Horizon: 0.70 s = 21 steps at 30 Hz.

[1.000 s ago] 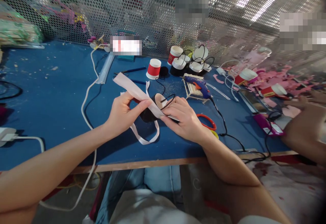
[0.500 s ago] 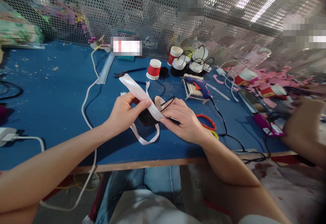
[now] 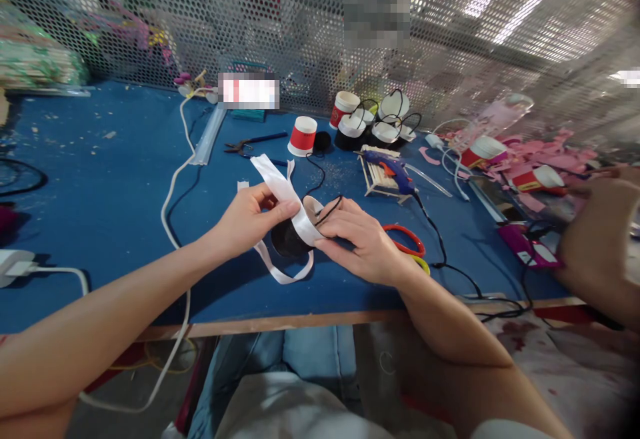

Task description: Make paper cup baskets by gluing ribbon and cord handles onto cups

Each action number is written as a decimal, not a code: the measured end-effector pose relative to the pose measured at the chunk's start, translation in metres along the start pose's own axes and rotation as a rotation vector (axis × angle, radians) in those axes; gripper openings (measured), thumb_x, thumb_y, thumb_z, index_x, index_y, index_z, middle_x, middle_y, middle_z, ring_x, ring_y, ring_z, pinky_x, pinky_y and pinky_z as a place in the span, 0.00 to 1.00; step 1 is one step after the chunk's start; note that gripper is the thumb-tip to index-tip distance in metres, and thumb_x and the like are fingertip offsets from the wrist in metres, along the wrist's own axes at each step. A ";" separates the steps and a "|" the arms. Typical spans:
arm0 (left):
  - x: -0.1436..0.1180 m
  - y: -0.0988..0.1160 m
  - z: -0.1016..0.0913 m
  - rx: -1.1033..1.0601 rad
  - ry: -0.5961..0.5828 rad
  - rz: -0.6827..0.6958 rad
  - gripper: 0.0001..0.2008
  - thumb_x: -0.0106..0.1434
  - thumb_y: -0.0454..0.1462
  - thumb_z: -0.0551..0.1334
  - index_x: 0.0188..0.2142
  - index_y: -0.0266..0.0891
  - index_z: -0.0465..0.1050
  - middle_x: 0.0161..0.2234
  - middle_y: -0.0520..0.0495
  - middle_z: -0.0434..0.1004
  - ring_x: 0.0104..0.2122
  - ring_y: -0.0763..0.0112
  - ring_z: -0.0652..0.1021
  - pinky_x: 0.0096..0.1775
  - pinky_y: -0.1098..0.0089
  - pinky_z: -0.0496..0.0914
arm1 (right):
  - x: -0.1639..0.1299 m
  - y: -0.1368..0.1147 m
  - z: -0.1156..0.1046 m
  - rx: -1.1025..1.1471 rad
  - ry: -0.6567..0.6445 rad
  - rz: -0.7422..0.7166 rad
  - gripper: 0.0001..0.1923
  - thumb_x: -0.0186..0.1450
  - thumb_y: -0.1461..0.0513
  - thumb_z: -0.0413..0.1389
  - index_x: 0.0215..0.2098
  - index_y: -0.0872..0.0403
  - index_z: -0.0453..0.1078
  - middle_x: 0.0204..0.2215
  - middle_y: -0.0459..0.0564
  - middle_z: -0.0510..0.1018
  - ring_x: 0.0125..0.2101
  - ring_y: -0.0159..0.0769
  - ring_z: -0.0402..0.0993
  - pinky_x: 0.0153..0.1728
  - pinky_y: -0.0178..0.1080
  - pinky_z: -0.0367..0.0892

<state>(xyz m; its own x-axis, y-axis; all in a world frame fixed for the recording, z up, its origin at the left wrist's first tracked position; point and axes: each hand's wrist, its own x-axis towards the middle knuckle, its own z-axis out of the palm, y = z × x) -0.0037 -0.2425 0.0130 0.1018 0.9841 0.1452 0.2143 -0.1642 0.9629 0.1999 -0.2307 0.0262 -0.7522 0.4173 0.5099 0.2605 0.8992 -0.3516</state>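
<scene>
Over the near middle of the blue table point(image 3: 100, 179), the left hand point(image 3: 245, 219) pinches a white satin ribbon point(image 3: 283, 189) — thumb and fingers clamped on it — against a small black-wrapped paper cup point(image 3: 290, 236). The right hand point(image 3: 357, 239) grips that cup's right side, fingers closed on it and its thin black cord point(image 3: 330, 207).

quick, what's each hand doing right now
Left hand: closed, pinching the white ribbon against the black cup.
Right hand: closed, gripping the black cup at its rim.
</scene>
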 end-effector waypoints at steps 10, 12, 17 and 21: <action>0.005 -0.011 -0.003 -0.131 -0.203 -0.056 0.19 0.56 0.50 0.62 0.36 0.36 0.67 0.34 0.46 0.73 0.34 0.69 0.74 0.37 0.68 0.68 | 0.000 -0.004 -0.003 0.088 0.027 -0.007 0.03 0.64 0.64 0.52 0.32 0.53 0.67 0.27 0.47 0.75 0.32 0.32 0.71 0.39 0.42 0.65; 0.005 -0.015 -0.002 -0.199 -0.292 -0.112 0.20 0.58 0.51 0.59 0.38 0.36 0.69 0.37 0.44 0.75 0.37 0.67 0.75 0.39 0.66 0.69 | 0.000 -0.003 -0.003 0.105 0.036 -0.005 0.02 0.64 0.64 0.53 0.32 0.53 0.67 0.28 0.47 0.76 0.32 0.32 0.71 0.39 0.42 0.65; 0.003 -0.023 0.006 -0.402 -0.438 -0.250 0.25 0.61 0.55 0.52 0.38 0.38 0.74 0.35 0.42 0.79 0.35 0.63 0.78 0.41 0.62 0.71 | 0.001 0.002 -0.002 0.145 0.058 0.003 0.02 0.63 0.65 0.53 0.32 0.53 0.67 0.29 0.47 0.76 0.33 0.32 0.70 0.41 0.43 0.65; 0.002 -0.024 0.008 -0.443 -0.420 -0.332 0.31 0.60 0.59 0.48 0.37 0.35 0.75 0.27 0.40 0.79 0.27 0.62 0.78 0.32 0.63 0.73 | 0.001 0.002 0.000 0.135 0.083 0.080 0.02 0.64 0.63 0.54 0.32 0.52 0.68 0.30 0.46 0.77 0.35 0.33 0.70 0.40 0.41 0.66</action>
<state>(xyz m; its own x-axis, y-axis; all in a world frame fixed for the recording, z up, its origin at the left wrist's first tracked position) -0.0004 -0.2369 -0.0115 0.4860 0.8536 -0.1877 -0.1084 0.2720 0.9562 0.2002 -0.2283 0.0256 -0.6782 0.5016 0.5370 0.2299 0.8389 -0.4933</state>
